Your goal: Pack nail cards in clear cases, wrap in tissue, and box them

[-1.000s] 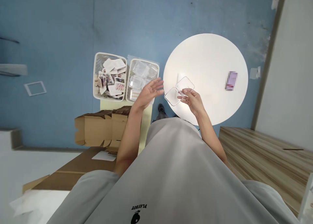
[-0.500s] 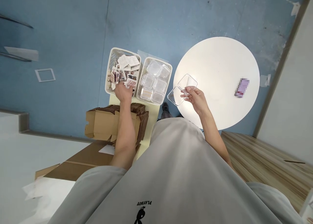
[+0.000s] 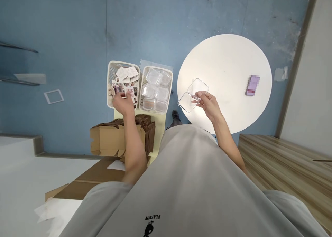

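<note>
My left hand reaches over the near rim of a white basket full of small printed cards. Its thumb overlaps a pinkish card, which it seems to grip, and its fingers touch other cards beside it. Some fingertips are hidden among them. In my right hand is a clear plastic hinged case, pinched near its hinge. The case is unfolded, both halves spread, above the left edge of the round white table.
Beside the card basket, a second white basket holds several clear cases. Folded brown cardboard boxes stand nearer me, left. A blurred purple object lies on the round table. A white frame is on the floor.
The view has shifted a little, so the baskets appear lower and further left. My left hand stays at the cards, and my right hand keeps the unfolded case almost still.
</note>
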A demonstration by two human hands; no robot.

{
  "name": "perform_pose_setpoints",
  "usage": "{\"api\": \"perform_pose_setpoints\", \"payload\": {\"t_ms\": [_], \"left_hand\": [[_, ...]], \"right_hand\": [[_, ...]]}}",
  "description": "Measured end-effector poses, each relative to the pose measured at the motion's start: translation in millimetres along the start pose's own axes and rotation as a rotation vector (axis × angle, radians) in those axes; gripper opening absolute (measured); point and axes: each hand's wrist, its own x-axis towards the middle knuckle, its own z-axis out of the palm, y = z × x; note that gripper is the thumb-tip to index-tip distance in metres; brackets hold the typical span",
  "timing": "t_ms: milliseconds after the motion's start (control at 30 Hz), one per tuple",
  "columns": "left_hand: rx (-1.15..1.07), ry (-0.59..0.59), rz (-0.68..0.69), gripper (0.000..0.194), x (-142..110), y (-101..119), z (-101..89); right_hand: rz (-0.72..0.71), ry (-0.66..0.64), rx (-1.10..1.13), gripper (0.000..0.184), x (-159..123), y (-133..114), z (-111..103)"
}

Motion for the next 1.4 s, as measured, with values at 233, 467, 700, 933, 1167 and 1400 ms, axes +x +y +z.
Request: {"api": "perform_pose_setpoints", "payload": {"t_ms": [233, 467, 700, 933, 1167, 1400], "left_hand": [[-0.637, -0.417, 0.089, 0.049, -98, 119, 20.0], [-0.518, -0.832, 0.359, 0.044, -228, 200, 86.4], [-0.208, -0.65, 0.675, 0.024, -260, 216, 108.4], [-0.279, -0.713, 0.721, 0.046, -274, 216, 123.6], [-0.548, -1.174, 0.213, 0.072, -265, 206, 134.3], [-0.674, -1.199, -0.006, 0.078, -271, 212, 122.8]], "right_hand": [[-0.048, 0.119, 0.085, 0.06, -17, 8, -48], [-0.069, 0.225, 0.235, 0.062, -48, 28, -110], [-0.077, 0.289, 0.323, 0.063, -72, 56, -152], [-0.106, 0.263, 0.355, 0.066, -78, 66, -158], [-0.234, 0.19, 0.22, 0.072, -84, 64, -168], [-0.334, 0.085, 0.06, 0.078, -99, 59, -165]]}}
